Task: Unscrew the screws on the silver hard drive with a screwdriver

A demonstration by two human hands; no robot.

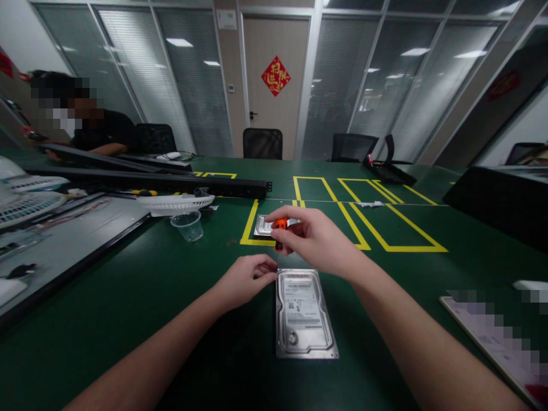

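A silver hard drive (pixel 299 314) lies label side up on the green table, its long side pointing toward me. My right hand (pixel 306 234) grips a screwdriver (pixel 280 225) with an orange and black handle, held upright over the drive's far left corner. The thin shaft runs down to that corner. My left hand (pixel 248 279) is at the same corner, its fingers curled and the thumb against the drive's edge; whatever is between its fingertips is hidden. Behind my right hand lies a second hard drive (pixel 262 226), partly covered by the fingers.
Left stand a clear plastic cup (pixel 188 226), a white basket (pixel 175 201), long black bars (pixel 205 186) and a large grey panel (pixel 98 228). Yellow tape (pixel 415 249) marks rectangles on the table. A black tray (pixel 389 172) lies at far right. Another person (pixel 111 128) sits far left.
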